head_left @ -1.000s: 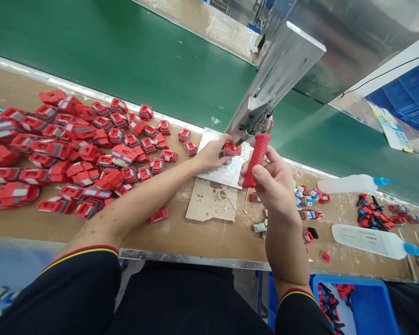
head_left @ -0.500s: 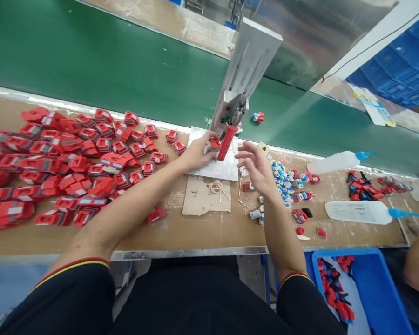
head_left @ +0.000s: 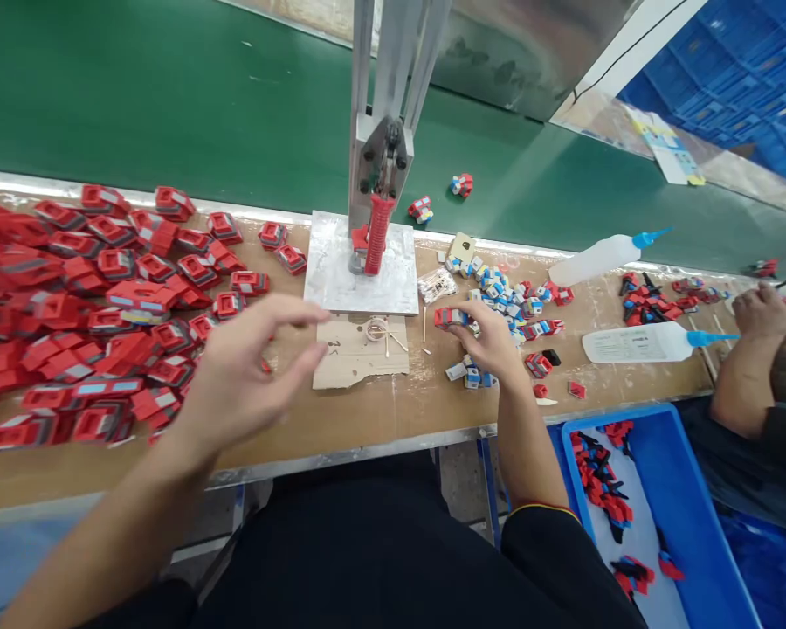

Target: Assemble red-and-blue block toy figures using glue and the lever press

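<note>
My left hand (head_left: 252,376) is in the air in front of the heap of red toy parts (head_left: 92,306), fingers apart and nothing in them. On the right, my right hand (head_left: 491,336) grips a red toy vehicle part (head_left: 450,319) between thumb and fingers, low over the bench beside a pile of small blue-and-white parts (head_left: 498,288). Between the hands stands a toggle press with a red handle (head_left: 378,234), mounted on a metal plate (head_left: 327,271). A small red piece (head_left: 360,238) shows behind the handle.
Cardboard (head_left: 341,358) with a ring and cotton swabs lies before the plate. Two bottles, one upper (head_left: 593,260) and one lower (head_left: 638,343), lie to the right. A blue bin (head_left: 687,489) holds red-and-black parts. Another person's hands (head_left: 766,310) work at far right; a green belt (head_left: 137,105) runs behind.
My left hand has left the press and drawn back toward me and left. My right hand, open before, has come down and closed on a red toy vehicle part. The view has shifted.
</note>
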A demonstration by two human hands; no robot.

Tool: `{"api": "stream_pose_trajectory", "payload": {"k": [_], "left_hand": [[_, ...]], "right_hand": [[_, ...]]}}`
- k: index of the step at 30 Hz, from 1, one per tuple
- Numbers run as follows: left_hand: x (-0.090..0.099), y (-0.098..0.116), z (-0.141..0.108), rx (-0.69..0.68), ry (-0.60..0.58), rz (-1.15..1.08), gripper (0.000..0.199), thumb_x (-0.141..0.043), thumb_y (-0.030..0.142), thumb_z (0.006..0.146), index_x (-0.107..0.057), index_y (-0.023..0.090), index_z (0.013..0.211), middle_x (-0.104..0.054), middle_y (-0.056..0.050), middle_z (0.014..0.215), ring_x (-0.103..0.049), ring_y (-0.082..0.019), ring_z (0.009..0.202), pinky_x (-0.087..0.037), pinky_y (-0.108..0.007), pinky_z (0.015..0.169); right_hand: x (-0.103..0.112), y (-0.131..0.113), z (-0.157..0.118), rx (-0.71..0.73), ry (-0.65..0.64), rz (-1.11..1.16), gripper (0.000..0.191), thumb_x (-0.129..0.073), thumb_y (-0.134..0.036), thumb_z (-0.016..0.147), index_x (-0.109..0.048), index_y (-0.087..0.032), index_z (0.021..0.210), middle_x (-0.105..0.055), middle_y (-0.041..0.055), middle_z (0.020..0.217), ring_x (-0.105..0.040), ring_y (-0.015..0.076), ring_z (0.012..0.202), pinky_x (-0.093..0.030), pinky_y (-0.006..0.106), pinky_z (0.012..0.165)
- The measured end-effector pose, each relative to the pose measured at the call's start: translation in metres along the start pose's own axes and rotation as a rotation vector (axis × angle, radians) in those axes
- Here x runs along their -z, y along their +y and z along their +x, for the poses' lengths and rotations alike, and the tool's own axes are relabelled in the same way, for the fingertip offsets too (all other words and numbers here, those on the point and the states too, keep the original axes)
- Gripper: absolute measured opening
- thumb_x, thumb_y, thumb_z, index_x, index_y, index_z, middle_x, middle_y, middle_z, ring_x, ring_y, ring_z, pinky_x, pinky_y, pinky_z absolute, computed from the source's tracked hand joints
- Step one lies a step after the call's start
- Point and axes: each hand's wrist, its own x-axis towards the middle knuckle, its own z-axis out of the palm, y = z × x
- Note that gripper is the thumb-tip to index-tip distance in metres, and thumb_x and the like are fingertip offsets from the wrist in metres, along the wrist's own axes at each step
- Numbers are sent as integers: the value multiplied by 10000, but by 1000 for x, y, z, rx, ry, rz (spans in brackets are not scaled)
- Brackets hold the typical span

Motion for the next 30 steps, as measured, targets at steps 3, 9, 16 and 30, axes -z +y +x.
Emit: {"api": "stream_pose_trajectory", "payload": {"k": [3, 9, 16, 30], "left_hand": [[-35, 26, -26, -26, -60, -96, 475, -733, 214, 968, -648, 403, 1396, -789, -50, 1172, -784, -272, 1064, -703, -466, 880], [-99, 27, -45, -174, 39, -114, 854, -877, 255, 903, -445, 416, 1622, -725, -127, 1359, -757, -328, 1257, -712, -512, 998], [-77, 13, -52, -156, -133, -283, 776, -841, 472, 944, -460, 364, 1612, -790, -123, 1327, -803, -303, 1211, -698, -447, 1032], [-78, 16, -52, -236, -26, -329, 547, -681, 575, 1036, -590, 276, 1484, -811, -96, 1047, -800, -235, 876, -669, -341, 756]], "right_hand": [[-18, -35, -32, -81, 303, 398, 294, -805, -434, 850, -741, -274, 1087, -763, 51, 958, -702, 248, 867, -586, 397, 786], [-80, -104, -85, -281, 366, 957, 411, -867, -608, 817, -656, -286, 959, -716, 4, 862, -685, 186, 736, -595, 318, 683], [-70, -87, -86, 44, 229, 714, 671, -785, -786, 822, -699, -313, 1291, -728, 128, 1282, -760, 298, 1084, -677, 430, 839], [-80, -103, -85, 316, 237, 575, 535, -616, -705, 999, -690, -326, 1369, -823, 104, 1186, -808, 323, 1081, -693, 516, 952]]}}
